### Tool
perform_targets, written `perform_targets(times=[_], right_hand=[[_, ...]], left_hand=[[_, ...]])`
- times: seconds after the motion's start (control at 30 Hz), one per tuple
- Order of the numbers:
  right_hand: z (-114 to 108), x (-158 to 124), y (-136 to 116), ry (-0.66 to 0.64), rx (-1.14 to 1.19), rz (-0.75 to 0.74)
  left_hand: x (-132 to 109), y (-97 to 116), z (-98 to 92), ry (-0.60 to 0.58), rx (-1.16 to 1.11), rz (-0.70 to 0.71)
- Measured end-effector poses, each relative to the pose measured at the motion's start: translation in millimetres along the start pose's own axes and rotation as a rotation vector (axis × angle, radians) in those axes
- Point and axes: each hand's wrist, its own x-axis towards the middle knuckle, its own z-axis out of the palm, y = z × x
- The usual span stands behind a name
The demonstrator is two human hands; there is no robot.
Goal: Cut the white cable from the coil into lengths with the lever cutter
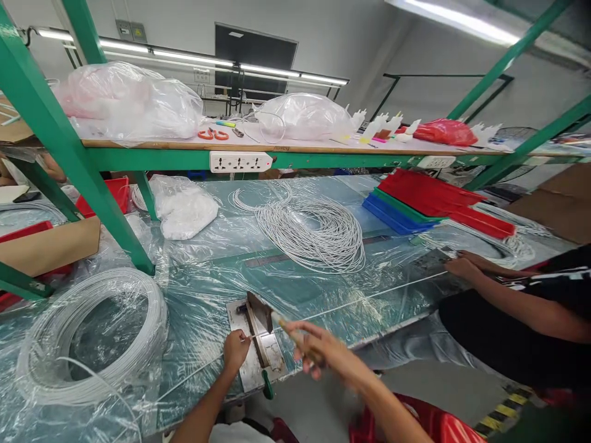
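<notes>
A small bench guillotine cutter (234, 324) with a metal base sits at the table's front edge, its blade (260, 312) raised. My left hand (237, 349) is closed at the cutter's left side, pinching a thin white cable (203, 367) that runs across the base. My right hand (325, 349), slightly blurred, is wrapped around the cutter's handle (282, 321), right of the base. Beyond the cutter, the white cable stretches right along the table toward a co-worker's hands (462, 266), which are at a dark metal plate (429, 263).
One coil of white cable (159, 307) lies at left, another loose coil (355, 246) at centre back. Red, green and blue bins (397, 212) are stacked at back right. A green shelf post (99, 160) rises at left; a shelf with a power strip (240, 162) spans above.
</notes>
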Motion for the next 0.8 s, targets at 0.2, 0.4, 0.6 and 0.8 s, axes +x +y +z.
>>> perform_targets(times=[0.2,0.4,0.6,0.8], right_hand=[[31.1,-1.1,128.1,0.257,-0.043,0.114],[44.1,17.6,164.1,0.468,-0.129,0.067],[47.6,17.1,169.4,0.567,-0.304,-0.03],[60.7,33.7,205.7,0.421,-0.226,-0.044]], left_hand=[[2.9,0.4,-1.5,-0.016,0.01,0.005],[4.9,-0.9,-0.4,-0.014,0.01,-0.005],[4.3,-2.7,2.0,-0.019,-0.017,-0.004],[1.0,-9.0,-8.1,-0.004,-0.094,0.043]])
